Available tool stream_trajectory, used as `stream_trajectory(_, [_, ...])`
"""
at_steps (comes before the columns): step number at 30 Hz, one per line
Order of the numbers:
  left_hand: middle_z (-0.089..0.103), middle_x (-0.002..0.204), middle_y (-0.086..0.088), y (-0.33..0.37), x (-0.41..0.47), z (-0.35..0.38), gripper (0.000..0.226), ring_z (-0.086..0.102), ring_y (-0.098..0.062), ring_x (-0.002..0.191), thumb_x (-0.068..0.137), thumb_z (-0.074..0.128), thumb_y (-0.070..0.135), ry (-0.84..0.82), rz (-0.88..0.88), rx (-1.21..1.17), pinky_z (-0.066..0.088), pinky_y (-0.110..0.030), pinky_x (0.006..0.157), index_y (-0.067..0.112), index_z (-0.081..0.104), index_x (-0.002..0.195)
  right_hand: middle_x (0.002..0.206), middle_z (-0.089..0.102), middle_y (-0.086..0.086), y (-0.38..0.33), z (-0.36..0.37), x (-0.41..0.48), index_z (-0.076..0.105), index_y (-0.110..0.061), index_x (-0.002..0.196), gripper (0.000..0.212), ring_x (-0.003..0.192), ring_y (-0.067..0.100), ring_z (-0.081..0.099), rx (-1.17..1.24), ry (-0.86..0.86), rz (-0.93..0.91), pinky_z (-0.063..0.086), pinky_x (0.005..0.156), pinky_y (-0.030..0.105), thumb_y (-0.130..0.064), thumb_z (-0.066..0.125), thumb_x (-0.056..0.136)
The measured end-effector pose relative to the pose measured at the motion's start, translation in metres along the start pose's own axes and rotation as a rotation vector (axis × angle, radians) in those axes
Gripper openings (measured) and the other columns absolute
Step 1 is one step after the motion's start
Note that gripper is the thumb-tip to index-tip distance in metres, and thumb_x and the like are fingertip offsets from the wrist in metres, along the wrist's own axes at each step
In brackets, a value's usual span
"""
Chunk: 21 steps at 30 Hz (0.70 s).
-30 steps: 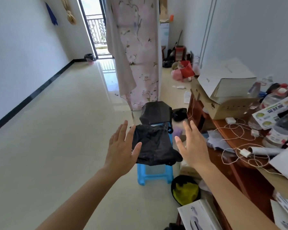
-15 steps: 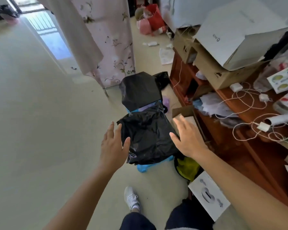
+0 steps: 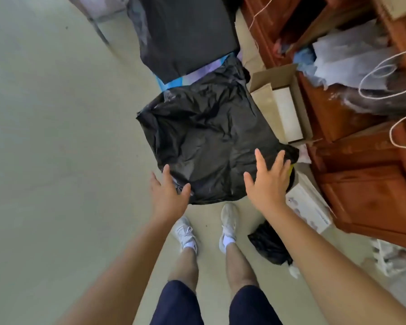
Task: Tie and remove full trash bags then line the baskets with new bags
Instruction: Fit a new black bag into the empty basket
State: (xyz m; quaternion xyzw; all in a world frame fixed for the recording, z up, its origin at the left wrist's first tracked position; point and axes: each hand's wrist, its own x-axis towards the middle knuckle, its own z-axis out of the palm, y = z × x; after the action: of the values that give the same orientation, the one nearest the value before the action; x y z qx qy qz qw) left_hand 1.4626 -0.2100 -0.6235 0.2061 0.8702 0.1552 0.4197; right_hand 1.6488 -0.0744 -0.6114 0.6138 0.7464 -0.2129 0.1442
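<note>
Slippage is the main risk: the black bag lies crumpled and loosely draped over a blue stool, so a 1-sided pull could drag it off onto the floor, or snag the thin film and tear it. Both grips are released, fingers spread: the left hand is at the bag's near corner, the right hand over its near right edge (contact cannot be confirmed). A careless reach could also knock the cardboard box just beside. Compared with 0.5 s earlier, the view has tipped further down, 2 shoes show instead of 1, and both hands sit nearer the bag's front edge.
</note>
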Motion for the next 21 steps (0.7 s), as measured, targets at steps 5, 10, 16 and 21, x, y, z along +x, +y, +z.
stream_trajectory(5, [0.062, 0.094, -0.001, -0.015, 0.034, 0.050, 0.028, 0.064, -0.030, 0.095, 0.085, 0.061, 0.014, 0.045, -0.288, -0.345, 0.053, -0.039, 0.082, 0.018, 0.044, 0.106, 0.133, 0.060, 0.010, 0.024, 0.035, 0.038, 0.003, -0.024, 0.161, 0.085, 0.113, 0.033, 0.059, 0.258, -0.029, 0.155, 0.051, 0.085, 0.044, -0.024, 0.060, 0.098])
stream_trajectory(10, [0.050, 0.070, 0.000, 0.011, 0.017, 0.040, 0.013, 0.047, -0.023, 0.068, 0.084, 0.047, 0.004, 0.152, -0.093, -0.271, 0.037, -0.032, 0.060, 0.013, 0.049, 0.075, 0.110, 0.068, 0.003, 0.032, 0.015, 0.038, 0.051, -0.018, 0.143, 0.047, 0.111, 0.026, 0.059, 0.161, -0.025, -0.028, 0.050, 0.087, 0.041, -0.023, 0.056, 0.097])
stream_trajectory(16, [0.046, 0.076, -0.003, 0.075, -0.018, -0.025, 0.014, 0.041, -0.021, 0.067, 0.080, 0.041, 0.007, 0.364, -0.013, -0.526, 0.038, -0.036, 0.060, 0.019, 0.040, 0.075, 0.165, 0.006, 0.017, 0.021, -0.027, 0.039, 0.005, -0.025, 0.160, 0.099, 0.146, 0.040, 0.024, 0.397, -0.160, 0.325, 0.032, 0.112, 0.051, -0.067, 0.058, 0.087])
stream_trajectory(21, [0.049, 0.078, -0.003, 0.093, -0.062, -0.071, 0.018, 0.044, -0.021, 0.068, 0.078, 0.037, 0.001, 0.535, -0.098, -0.794, 0.040, -0.033, 0.056, 0.017, 0.045, 0.081, 0.129, 0.066, 0.017, -0.004, -0.054, 0.019, 0.056, -0.004, 0.132, 0.058, 0.104, 0.029, 0.069, 1.132, -0.560, 0.429, 0.060, 0.079, 0.040, -0.018, 0.082, 0.082])
